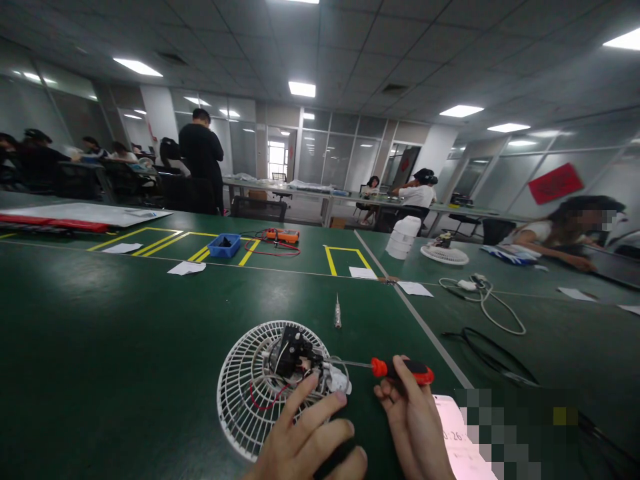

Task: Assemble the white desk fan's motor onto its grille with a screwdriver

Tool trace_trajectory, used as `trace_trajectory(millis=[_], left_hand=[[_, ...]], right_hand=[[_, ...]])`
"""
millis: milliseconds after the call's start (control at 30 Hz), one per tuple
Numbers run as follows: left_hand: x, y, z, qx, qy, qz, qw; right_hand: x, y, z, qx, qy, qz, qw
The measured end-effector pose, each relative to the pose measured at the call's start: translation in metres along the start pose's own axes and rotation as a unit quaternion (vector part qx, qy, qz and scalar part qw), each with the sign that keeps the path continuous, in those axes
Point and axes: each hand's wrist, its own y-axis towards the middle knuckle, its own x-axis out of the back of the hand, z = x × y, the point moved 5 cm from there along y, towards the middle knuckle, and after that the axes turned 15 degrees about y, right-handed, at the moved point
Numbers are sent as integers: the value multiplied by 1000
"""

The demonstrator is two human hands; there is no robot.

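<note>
A white fan grille (pixel 235 393) lies on the green table, with a black motor housing (pixel 290 350) and loose wires on top of it. My right hand (pixel 413 413) is closed round the red and black handle of a screwdriver (pixel 404 371). Its shaft points left, and the tip reaches the motor parts; the exact contact point is too small to make out. Over the near right part of the grille is my left hand (pixel 315 433), fingers spread by a white plastic part (pixel 337 380). A small clear-handled screwdriver (pixel 338 315) rests beyond the grille.
A lit phone (pixel 457 433) lies beside my right wrist. Cables (pixel 495 360) are coiled on the right. Farther back are a blue bin (pixel 224 245), an orange multimeter (pixel 283 235), white tubs (pixel 403 237) and another fan grille (pixel 444 254). A person (pixel 560 233) leans on the table at right.
</note>
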Motion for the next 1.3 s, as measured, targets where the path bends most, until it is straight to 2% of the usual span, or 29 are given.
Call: trace_trajectory(millis=[67,100,233,300,467,600,733,833,1000,1300], left_hand=[[-3,1,3,-1,-14,1,1000],[-4,1,9,26,-9,3,1000],[-10,-2,46,215,37,40,975],[-15,-5,60,275,52,69,958],[-26,-12,79,343,25,146,927],[-32,-18,82,364,-7,193,911],[-33,-19,84,366,-21,188,911],[-33,-20,86,379,-30,190,905],[-33,-24,91,396,-46,193,897],[-29,-21,89,387,-57,182,902]], right_hand=[[2,0,-1,-20,14,-16,1000],[3,0,-1,-26,24,-25,999],[3,0,2,-22,42,-28,998],[2,0,2,-12,24,-26,999],[1,-2,-2,-13,-6,-2,1000],[3,-3,-1,-26,37,-32,998],[2,-2,-1,-15,40,-38,998],[1,-2,-4,-12,28,-18,999],[4,-4,-6,-43,36,-43,997],[3,-3,-10,-44,27,-12,999]])
